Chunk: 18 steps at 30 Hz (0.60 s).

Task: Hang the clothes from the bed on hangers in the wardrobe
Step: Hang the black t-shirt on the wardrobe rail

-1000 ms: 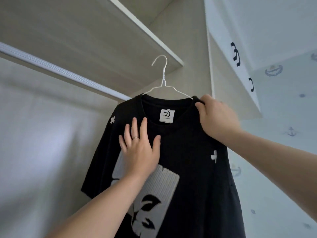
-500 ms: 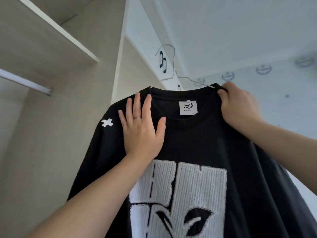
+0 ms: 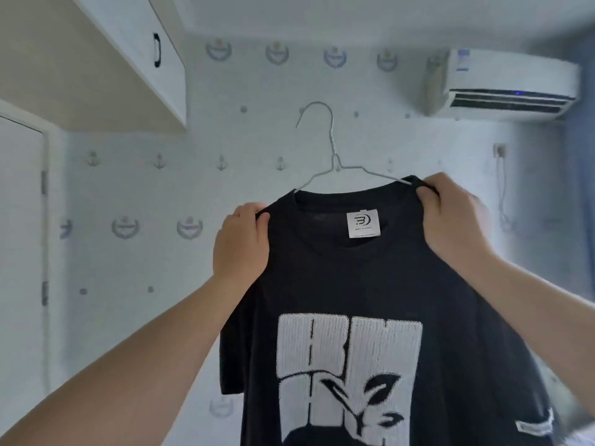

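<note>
The black T-shirt (image 3: 354, 278) hung collar-up on a thin wire hanger (image 3: 332, 140), held in the air in front of the person and against the patterned wall (image 3: 225, 194). Its long axis ran top to bottom, and the hem dropped out of view below. The printed side faced the person, with a large white block print (image 3: 349, 365) on the chest and a white label (image 3: 363, 224) showing inside the neck. The shoulder line was tilted, its right end higher than its left. The hanger's hook pointed up and opened to the left, touching nothing.

The left hand (image 3: 241, 249) had its grip clamped on the shirt's left shoulder, fingers curled over the top edge. The right hand (image 3: 450, 217) had its grip pinched on the right shoulder, just where the wire ran under the fabric. Both forearms reached up from the lower corners.

The wall behind was pale, with rows of small anchors and wreath emblems. At upper left a white cabinet door (image 3: 138, 43) with a dark handle (image 3: 156, 49) jutted out. A white door (image 3: 19, 252) with hinges stood at the far left. A white air conditioner (image 3: 508, 82) was mounted high on the right, and below it a socket (image 3: 499, 149) with a cable hanging down.
</note>
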### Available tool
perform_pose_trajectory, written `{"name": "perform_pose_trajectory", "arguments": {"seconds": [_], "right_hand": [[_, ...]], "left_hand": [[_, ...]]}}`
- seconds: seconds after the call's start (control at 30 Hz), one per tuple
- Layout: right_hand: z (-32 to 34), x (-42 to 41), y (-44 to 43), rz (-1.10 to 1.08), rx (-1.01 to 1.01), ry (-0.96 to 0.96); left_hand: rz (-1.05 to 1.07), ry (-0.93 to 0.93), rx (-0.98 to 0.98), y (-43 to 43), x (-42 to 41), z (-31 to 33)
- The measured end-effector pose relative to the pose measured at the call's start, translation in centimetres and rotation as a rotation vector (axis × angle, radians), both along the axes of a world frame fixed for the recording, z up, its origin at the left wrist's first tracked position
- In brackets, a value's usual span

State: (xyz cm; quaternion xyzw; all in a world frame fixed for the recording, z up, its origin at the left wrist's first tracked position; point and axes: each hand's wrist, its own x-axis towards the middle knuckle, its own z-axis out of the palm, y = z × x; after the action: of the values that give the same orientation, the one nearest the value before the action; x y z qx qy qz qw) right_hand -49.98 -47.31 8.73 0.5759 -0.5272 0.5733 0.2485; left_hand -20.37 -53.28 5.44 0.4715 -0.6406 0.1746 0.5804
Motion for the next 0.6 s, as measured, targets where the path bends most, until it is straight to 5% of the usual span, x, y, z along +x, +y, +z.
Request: {"name": "perform_pose_trajectory", "arguments": {"seconds": [0.6], "right_hand": [[-30.9, -10.9, -8.2, -0.138, 0.573, -0.351]], "left_hand": [[-0.548, -0.144, 0.403, -25.5, -16.9, -29.4]]}}
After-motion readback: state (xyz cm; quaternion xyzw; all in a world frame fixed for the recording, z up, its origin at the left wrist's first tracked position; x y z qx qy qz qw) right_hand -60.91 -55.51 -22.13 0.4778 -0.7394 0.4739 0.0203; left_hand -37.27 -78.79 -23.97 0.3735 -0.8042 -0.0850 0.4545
